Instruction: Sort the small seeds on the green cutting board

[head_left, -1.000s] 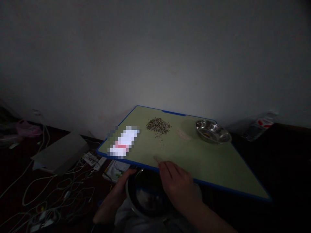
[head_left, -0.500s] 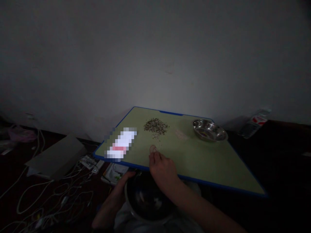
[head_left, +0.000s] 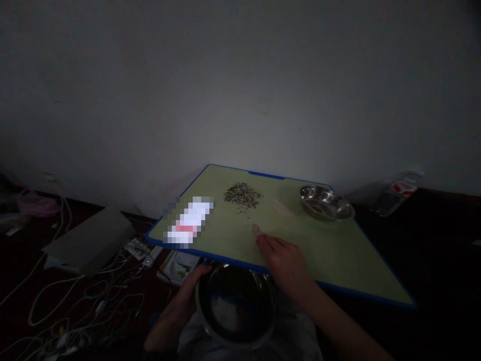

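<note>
My left hand (head_left: 190,288) grips the left rim of a round metal bowl (head_left: 236,311), its thumb on the edge. The bowl sits on my lap under the table's near edge, its inside dark. My right hand (head_left: 285,260) is over the near part of the table, fingers drawn together, with a faint reddish loop (head_left: 256,229) at their tips that I cannot make out. Beyond it lies a pile of small dark and pale seeds or grains (head_left: 242,194), with a few strays on the near side. Right of the pile is a small pale heap (head_left: 281,208).
The pale green table (head_left: 338,255) has a blue rim. On it stand a shallow steel basin (head_left: 326,203) at the far right and a blurred-out bright screen (head_left: 190,220) at left. Tangled cables (head_left: 101,301) and a box (head_left: 90,243) lie on the floor. A plastic bottle (head_left: 400,193) leans right.
My right hand has moved right along the table, away from over the bowl, and the reddish loop at its fingertips moved with it. My left hand stays on the bowl's rim.
</note>
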`<state>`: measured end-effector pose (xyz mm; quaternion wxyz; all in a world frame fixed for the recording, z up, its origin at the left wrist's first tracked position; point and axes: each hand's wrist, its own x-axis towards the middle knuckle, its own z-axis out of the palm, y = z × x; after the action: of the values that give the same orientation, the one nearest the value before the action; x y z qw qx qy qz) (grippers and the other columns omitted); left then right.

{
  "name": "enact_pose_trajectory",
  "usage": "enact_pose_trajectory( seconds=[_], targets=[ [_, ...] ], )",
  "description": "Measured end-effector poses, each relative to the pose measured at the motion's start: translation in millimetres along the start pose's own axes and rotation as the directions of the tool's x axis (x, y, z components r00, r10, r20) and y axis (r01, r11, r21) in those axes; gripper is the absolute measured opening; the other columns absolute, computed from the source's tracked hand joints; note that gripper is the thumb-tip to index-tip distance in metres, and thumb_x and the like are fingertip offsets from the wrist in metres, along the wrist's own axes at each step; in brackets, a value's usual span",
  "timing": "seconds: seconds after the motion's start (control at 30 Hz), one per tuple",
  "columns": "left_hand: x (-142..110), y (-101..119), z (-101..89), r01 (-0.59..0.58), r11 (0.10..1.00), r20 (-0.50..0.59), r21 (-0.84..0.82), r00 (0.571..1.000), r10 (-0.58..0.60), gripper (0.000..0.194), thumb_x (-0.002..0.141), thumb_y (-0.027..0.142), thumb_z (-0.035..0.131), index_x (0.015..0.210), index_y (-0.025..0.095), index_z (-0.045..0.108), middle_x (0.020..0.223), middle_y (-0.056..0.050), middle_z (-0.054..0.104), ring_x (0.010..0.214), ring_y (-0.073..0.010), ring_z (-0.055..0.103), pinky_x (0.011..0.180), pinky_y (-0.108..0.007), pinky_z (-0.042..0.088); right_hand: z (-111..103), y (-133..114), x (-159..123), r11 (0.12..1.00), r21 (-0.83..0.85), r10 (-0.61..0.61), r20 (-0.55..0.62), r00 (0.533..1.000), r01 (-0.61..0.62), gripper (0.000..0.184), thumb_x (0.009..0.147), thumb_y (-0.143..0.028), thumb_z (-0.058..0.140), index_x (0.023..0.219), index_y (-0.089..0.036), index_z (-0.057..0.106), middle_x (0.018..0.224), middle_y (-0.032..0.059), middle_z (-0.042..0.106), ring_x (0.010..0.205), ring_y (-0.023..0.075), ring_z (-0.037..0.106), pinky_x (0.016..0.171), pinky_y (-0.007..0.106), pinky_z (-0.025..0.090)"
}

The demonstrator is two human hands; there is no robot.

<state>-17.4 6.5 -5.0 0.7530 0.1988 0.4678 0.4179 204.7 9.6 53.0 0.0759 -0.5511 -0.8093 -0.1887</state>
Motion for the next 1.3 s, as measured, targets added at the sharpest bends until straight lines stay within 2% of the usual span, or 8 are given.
enact_pose_trajectory(
  seconds=[0.23, 0.4, 0.5, 0.67, 0.77, 0.9, 1.0, 1.3],
  targets=[
    [-1, 1, 5.2, 0.126, 0.992, 0.02, -0.028, 0.992, -0.126, 0.014, 0.067, 0.027, 0.059, 0.066, 0.016, 0.067, 0.059, -0.001, 0.071, 0.057, -0.0171, 0.061, 0.067, -0.029, 0.043, 6, 38, 10, 0.998, 0.004, 0.063, 0.073, 0.995, -0.063, 0.032, 0.087, -0.017, 0.041, 0.115, -0.02, 0.055, 0.102, 0.0076, 0.066, 0.081, 0.0172, 0.063, 0.062, 0.025, 0.046],
    [-3, 2, 6.7, 0.126, 0.992, 0.017, -0.009, 0.992, -0.126, 0.015, 0.067, 0.028, 0.059, 0.064, 0.016, 0.067, 0.058, -0.002, 0.071, 0.06, -0.0178, 0.062, 0.066, -0.029, 0.043, 11, 66, 21, 0.986, -0.048, 0.165, 0.106, 0.981, -0.161, 0.031, 0.09, -0.024, 0.034, 0.105, -0.02, 0.061, 0.094, 0.0079, 0.068, 0.072, 0.0179, 0.064, 0.059, 0.026, 0.043],
    [-1, 1, 6.1, 0.114, 0.993, 0.021, 0.007, 0.993, -0.114, 0.015, 0.067, 0.028, 0.058, 0.067, 0.016, 0.068, 0.057, -0.001, 0.071, 0.059, -0.018, 0.062, 0.067, -0.03, 0.043, 12, 69, 20, 0.984, -0.088, 0.162, 0.055, 0.985, -0.157, 0.03, 0.09, -0.022, 0.035, 0.103, -0.018, 0.061, 0.096, 0.0094, 0.067, 0.072, 0.0189, 0.064, 0.058, 0.027, 0.043],
    [-1, 0, 7.3, 0.153, 0.988, -0.001, -0.012, 0.988, -0.153, 0.014, 0.066, 0.026, 0.058, 0.064, 0.016, 0.068, 0.056, 0.0, 0.07, 0.058, -0.0179, 0.062, 0.067, -0.03, 0.043, 5, 39, 8, 0.995, -0.098, -0.022, -0.163, 0.986, 0.006, 0.027, 0.084, -0.01, 0.042, 0.104, -0.013, 0.059, 0.103, 0.0112, 0.065, 0.076, 0.0167, 0.063, 0.062, 0.026, 0.045],
    [-1, -1, 7.4, 0.14, 0.99, 0.022, -0.006, 0.99, -0.14, 0.017, 0.069, 0.026, 0.056, 0.063, 0.015, 0.068, 0.054, -0.001, 0.07, 0.056, -0.017, 0.06, 0.066, -0.029, 0.043, -2, 6, 8, 0.986, -0.075, -0.16, -0.201, 0.967, 0.147, 0.028, 0.082, -0.005, 0.044, 0.105, -0.009, 0.058, 0.099, 0.013, 0.065, 0.08, 0.0179, 0.062, 0.062, 0.026, 0.047],
    [0, -1, 6.4, 0.056, 0.998, 0.054, 0.014, 0.997, -0.057, 0.016, 0.069, 0.024, 0.056, 0.061, 0.017, 0.068, 0.055, 0.001, 0.07, 0.055, -0.0174, 0.059, 0.066, -0.029, 0.042, -8, -29, 23, 0.973, -0.05, -0.231, -0.095, 0.968, 0.227, 0.027, 0.083, -0.006, 0.042, 0.105, -0.006, 0.056, 0.09, 0.0155, 0.064, 0.073, 0.0188, 0.061, 0.055, 0.027, 0.048],
    [0, 1, 7.0, 0.026, 1.0, 0.036, 0.005, 0.999, -0.026, 0.014, 0.067, 0.024, 0.059, 0.057, 0.018, 0.066, 0.052, 0.002, 0.068, 0.054, -0.0171, 0.059, 0.064, -0.029, 0.041, -6, -40, 40, 0.975, -0.039, -0.22, 0.016, 0.975, 0.221, 0.025, 0.082, -0.006, 0.042, 0.102, -0.004, 0.056, 0.088, 0.0177, 0.064, 0.071, 0.0203, 0.062, 0.052, 0.028, 0.049],
    [-3, 2, 10.8, 0.064, 0.997, 0.011, 0.037, 0.998, -0.065, 0.015, 0.065, 0.03, 0.061, 0.063, 0.017, 0.066, 0.055, 0.0, 0.07, 0.056, -0.0191, 0.062, 0.065, -0.03, 0.044, -3, -23, 41, 0.984, -0.062, -0.157, 0.109, 0.982, 0.165, 0.029, 0.083, -0.006, 0.04, 0.107, -0.005, 0.056, 0.091, 0.0175, 0.063, 0.074, 0.0202, 0.062, 0.055, 0.027, 0.049]
  ],
)
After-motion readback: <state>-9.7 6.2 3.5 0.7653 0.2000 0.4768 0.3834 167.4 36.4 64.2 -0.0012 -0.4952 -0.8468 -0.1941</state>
